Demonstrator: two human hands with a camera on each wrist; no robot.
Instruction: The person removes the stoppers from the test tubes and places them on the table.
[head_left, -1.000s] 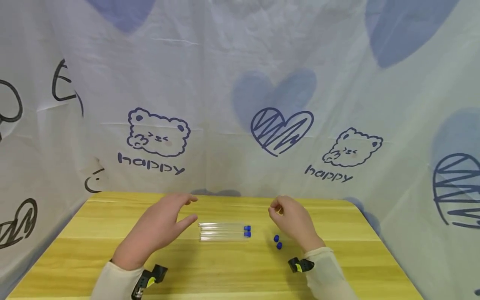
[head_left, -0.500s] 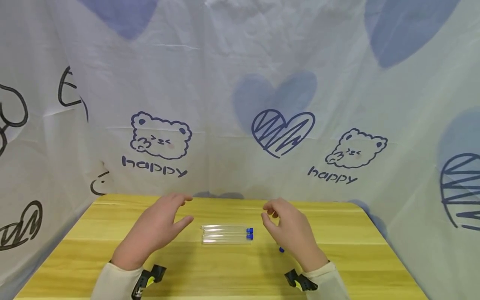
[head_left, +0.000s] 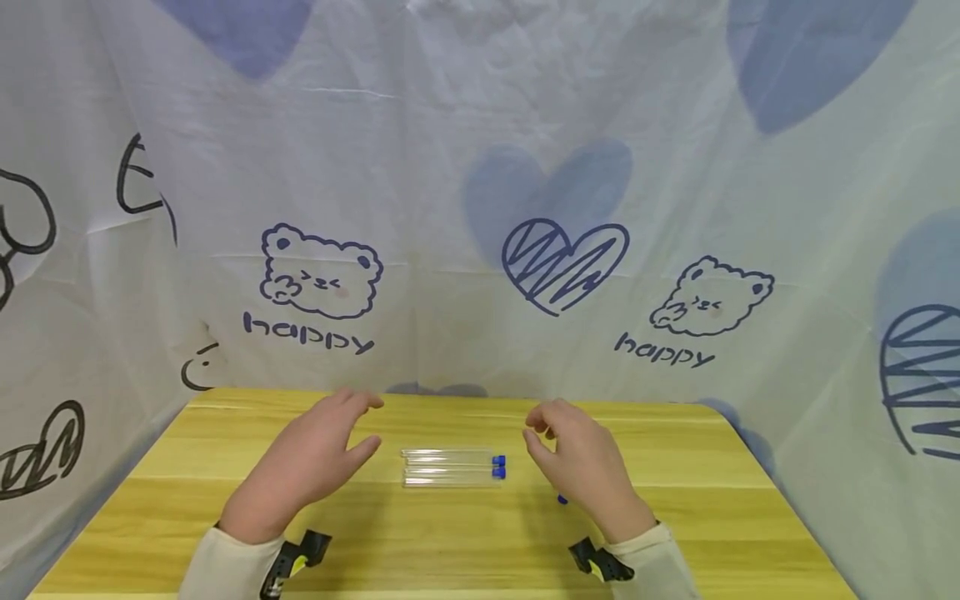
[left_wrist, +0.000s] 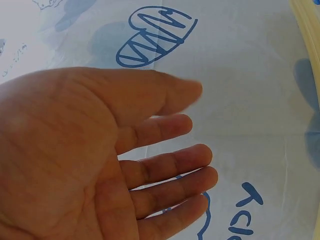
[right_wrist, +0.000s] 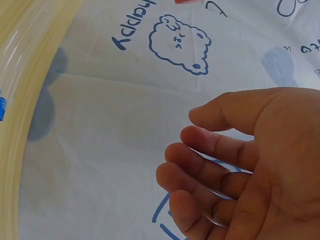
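Several clear test tubes (head_left: 448,468) lie side by side on the wooden table, with blue caps (head_left: 498,467) at the right end of two of them. My left hand (head_left: 311,458) hovers to their left, thumb apart from the loosely bent fingers; its palm (left_wrist: 55,150) holds nothing. To the right of the tubes, my right hand (head_left: 585,458) is held over the table, fingers loosely curved around nothing, as the right wrist view of the palm (right_wrist: 280,165) shows. A loose blue cap (head_left: 562,499) peeks out beside that hand, partly covered by it.
The light wooden table (head_left: 450,550) reaches back to a white curtain (head_left: 442,350) printed with blue hearts and bears, which also hangs along both sides. Black wrist cameras (head_left: 303,552) on straps sit at both cuffs.
My right hand has shifted slightly left and its fingers have loosened from a tighter curl. It now covers one of two loose caps seen earlier. The left hand has barely moved.
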